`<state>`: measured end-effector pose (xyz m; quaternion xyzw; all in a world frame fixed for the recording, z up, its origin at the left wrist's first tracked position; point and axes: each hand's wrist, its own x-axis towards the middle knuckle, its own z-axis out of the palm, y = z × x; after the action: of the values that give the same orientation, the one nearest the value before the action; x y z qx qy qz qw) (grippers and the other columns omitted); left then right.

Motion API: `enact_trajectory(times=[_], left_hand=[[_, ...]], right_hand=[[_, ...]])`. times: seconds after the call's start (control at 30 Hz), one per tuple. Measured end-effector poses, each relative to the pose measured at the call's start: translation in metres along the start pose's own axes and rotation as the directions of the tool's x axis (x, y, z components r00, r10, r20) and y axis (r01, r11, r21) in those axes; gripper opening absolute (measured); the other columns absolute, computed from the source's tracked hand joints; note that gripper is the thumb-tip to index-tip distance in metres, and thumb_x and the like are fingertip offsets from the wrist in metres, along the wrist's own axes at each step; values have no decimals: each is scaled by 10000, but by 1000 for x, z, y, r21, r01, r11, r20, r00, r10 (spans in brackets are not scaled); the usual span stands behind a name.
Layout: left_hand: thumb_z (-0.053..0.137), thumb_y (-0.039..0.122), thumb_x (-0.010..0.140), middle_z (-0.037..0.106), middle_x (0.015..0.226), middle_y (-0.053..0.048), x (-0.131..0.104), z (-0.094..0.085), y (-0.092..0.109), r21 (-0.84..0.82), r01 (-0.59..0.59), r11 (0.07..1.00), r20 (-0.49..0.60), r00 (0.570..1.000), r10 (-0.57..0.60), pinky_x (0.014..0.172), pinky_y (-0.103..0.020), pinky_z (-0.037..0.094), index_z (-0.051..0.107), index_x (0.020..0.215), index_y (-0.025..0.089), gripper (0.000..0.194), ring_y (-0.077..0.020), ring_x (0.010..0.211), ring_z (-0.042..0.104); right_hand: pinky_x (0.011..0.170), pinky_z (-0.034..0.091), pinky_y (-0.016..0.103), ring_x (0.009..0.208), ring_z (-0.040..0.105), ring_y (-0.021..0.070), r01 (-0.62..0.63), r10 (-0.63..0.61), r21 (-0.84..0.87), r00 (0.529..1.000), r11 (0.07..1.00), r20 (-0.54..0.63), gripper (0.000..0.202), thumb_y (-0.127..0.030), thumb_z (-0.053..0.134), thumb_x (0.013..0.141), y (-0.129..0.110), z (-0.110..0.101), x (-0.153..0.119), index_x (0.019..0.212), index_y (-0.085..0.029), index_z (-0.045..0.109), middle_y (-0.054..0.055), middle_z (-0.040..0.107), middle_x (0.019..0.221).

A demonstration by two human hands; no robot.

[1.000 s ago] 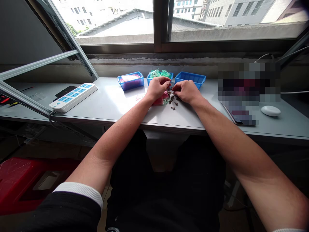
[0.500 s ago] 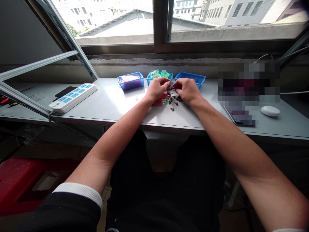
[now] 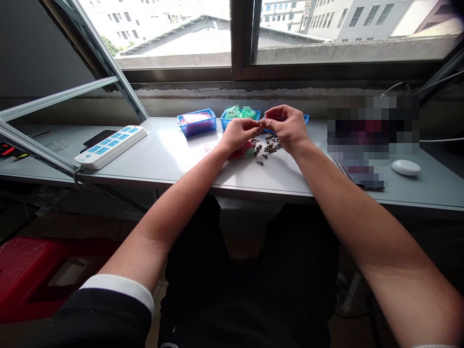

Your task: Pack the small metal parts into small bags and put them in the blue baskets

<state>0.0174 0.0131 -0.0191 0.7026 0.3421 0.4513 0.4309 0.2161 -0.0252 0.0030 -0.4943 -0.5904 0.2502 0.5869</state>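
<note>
Above the tabletop, the fingertips of my left hand (image 3: 239,135) and my right hand (image 3: 290,129) meet. Between them shows a small dark metal piece, which looks like a screw (image 3: 260,123); both hands pinch at it, and the fingers partly hide it. Beneath and beside my right hand lies a loose pile of screws (image 3: 271,143), with a single screw (image 3: 260,163) nearer the front edge. A pink plastic bag (image 3: 238,153) lies partly covered by my left wrist, with a bit of green bag (image 3: 250,153) next to it.
Along the back stand a blue tray with pink bags (image 3: 197,127), a blue tray with green bags (image 3: 224,123) and a third blue tray (image 3: 306,119), partly behind my right hand. A white power strip (image 3: 111,147) is at left, a white mouse (image 3: 406,167) at right.
My right hand has lifted up and away from the screw pile, uncovering more screws, and its fingertips have come to my left fingertips. My left hand has hardly moved.
</note>
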Motion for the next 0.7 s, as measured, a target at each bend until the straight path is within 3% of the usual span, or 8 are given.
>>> enact_trajectory(times=[0.1,0.33,0.57,0.7], left_hand=[[914,255,1067,983,1161,-76,0,0,1,15,-20,1000,-21,1000,20,802,-312,745,1016,1201,212,174,-216,923,853],[847,212,1069,991,1102,-76,3,-2,-1,236,-165,958,-8,985,172,928,-318,716,1033,1195,190,226,-238,973,876],[821,98,1043,1016,1218,-93,14,-4,-12,262,-250,932,-21,964,265,1060,-337,715,1036,1212,188,288,-259,1127,944],[829,62,1038,1015,1266,-108,21,-6,-21,210,-279,937,-61,953,297,1129,-371,725,1026,1218,191,296,-266,1201,964]], right_hand=[[1182,804,551,1225,904,322,14,-13,-29,1000,999,18,227,-207,1000,951,-2,-1,-2,1078,-280,826,81,916,1203],[1183,788,607,1152,914,347,162,-151,-159,985,974,83,263,-340,1101,911,3,-6,-1,996,-276,860,82,941,1134],[1071,796,564,1069,910,312,251,-241,-148,967,956,82,224,-118,981,892,14,-5,5,995,-282,871,57,930,1108],[1092,796,570,1084,918,319,261,-247,-160,964,952,98,225,-166,1016,912,13,-4,2,1018,-295,866,45,942,1110]])
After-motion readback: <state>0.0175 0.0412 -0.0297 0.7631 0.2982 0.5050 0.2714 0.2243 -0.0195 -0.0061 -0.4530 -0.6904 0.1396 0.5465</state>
